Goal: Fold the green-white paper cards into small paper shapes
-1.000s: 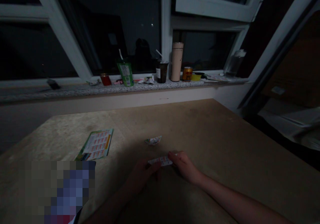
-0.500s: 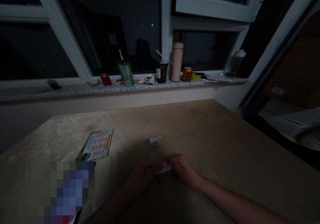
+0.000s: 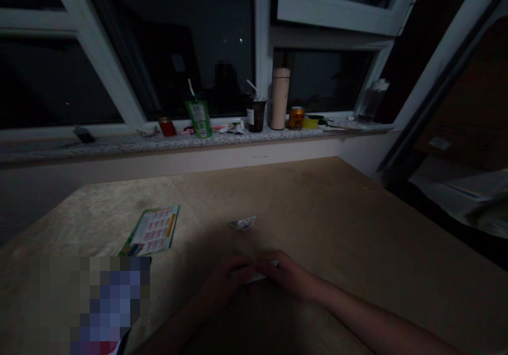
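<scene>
Between my two hands is a small folded piece of white paper [image 3: 257,278], mostly covered by my fingers. My left hand [image 3: 229,281] is closed on its left part, the thumb lying along it. With thumb and fingers, my right hand [image 3: 283,274] pinches the right part, close against the left fingertips. Just beyond the hands, a small folded paper boat shape [image 3: 243,223] with coloured print rests on the table [image 3: 309,212]. Dim light hides the finer folds.
A printed card [image 3: 154,230] lies on the table at left, above a blurred-out phone-like object [image 3: 115,297]. On the windowsill [image 3: 159,146] stand a green cup [image 3: 198,117], a dark cup [image 3: 257,116], a pink flask [image 3: 280,98], a gold can [image 3: 296,118] and a red jar [image 3: 167,127].
My right hand has shifted left along the paper, its thumb now over the middle near my left fingers. Less of the paper's printed face shows. The paper boat shape stays put.
</scene>
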{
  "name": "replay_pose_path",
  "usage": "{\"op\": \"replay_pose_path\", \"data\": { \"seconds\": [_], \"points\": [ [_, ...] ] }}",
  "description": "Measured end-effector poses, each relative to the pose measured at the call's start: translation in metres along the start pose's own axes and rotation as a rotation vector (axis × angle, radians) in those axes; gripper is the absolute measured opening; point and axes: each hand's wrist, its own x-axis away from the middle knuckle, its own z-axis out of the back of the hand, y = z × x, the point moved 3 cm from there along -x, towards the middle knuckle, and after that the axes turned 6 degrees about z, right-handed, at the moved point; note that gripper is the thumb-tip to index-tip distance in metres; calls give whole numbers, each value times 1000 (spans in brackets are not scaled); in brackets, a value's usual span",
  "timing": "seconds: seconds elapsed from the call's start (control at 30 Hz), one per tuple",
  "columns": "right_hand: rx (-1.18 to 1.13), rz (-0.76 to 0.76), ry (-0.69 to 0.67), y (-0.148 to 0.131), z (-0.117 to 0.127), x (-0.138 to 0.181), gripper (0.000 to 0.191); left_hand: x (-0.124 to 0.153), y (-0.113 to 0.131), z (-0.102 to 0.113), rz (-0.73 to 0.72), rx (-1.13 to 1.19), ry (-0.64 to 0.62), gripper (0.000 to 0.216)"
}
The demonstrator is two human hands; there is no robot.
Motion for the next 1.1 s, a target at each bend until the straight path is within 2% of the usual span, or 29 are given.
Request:
{"op": "replay_pose_path", "data": {
  "seconds": [0.2, 0.37, 0.5, 0.63, 0.8, 0.97, 1.1],
  "points": [
    [88, -19, 87, 4, 4, 1, 41, -1, -2, -4, 20, -15, -69, 45],
    [250, 35, 55, -1, 3, 2, 32, 2, 5, -6, 1, 9, -152, 54],
    [316, 72, 94, -3, 3, 3, 30, 3, 7, -7, -14, 41, -169, 56],
    [231, 65, 117, 0, 5, 1, 37, -1, 2, -6, 12, 58, -116, 54],
    [79, 76, -29, -5, 5, -1, 52, -3, 0, 0, 61, 79, -32, 45],
    [60, 28, 64, -8, 9, -1, 54, -2, 6, 2, 37, 103, 29, 54],
    [19, 1, 74, -5, 10, 0, 57, -2, 5, -1, 22, 81, 19, 60]
  ]
}}
